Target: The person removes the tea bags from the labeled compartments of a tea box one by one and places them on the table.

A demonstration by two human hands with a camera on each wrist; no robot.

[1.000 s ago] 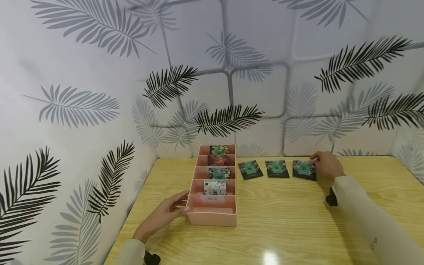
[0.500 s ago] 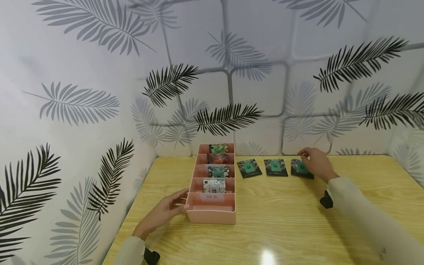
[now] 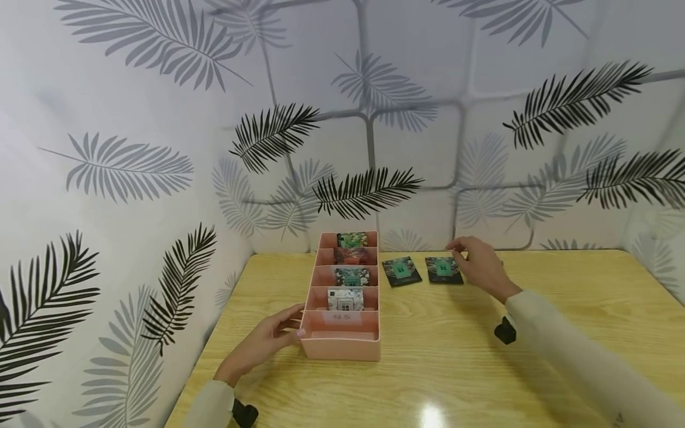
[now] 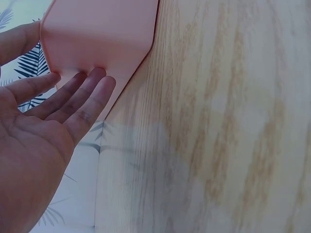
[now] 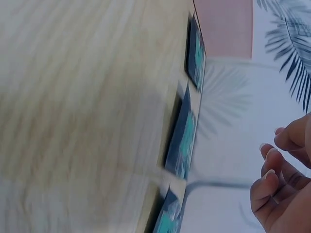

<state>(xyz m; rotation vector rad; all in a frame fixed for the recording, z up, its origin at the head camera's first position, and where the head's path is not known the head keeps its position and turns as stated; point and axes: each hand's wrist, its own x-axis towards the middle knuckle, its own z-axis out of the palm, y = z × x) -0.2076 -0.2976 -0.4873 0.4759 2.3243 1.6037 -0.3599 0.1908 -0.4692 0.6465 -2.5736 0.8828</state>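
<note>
My left hand (image 3: 267, 339) rests against the left side of a pink divided box (image 3: 342, 349). In the left wrist view its extended fingers touch the box's smooth wall. My right hand (image 3: 481, 266) is beside the right edge of the middle dark sachet (image 3: 444, 270), with its fingers loosely bent. The right wrist view shows nothing between those fingers. Another dark sachet with a green label (image 3: 401, 271) lies close to the box. A third sachet (image 5: 167, 216), hidden behind my right hand in the head view, shows in the right wrist view.
Four of the box's compartments hold one upright sachet each, including a white one (image 3: 345, 299) and a red one (image 3: 350, 256). The front compartment carries a handwritten label (image 3: 341, 317). The wooden table (image 3: 428, 351) meets a leaf-patterned wall (image 3: 417, 142) behind and at left.
My right hand has moved left, from the rightmost sachet toward the middle one, and now covers the rightmost in the head view. My left hand has stayed at the box.
</note>
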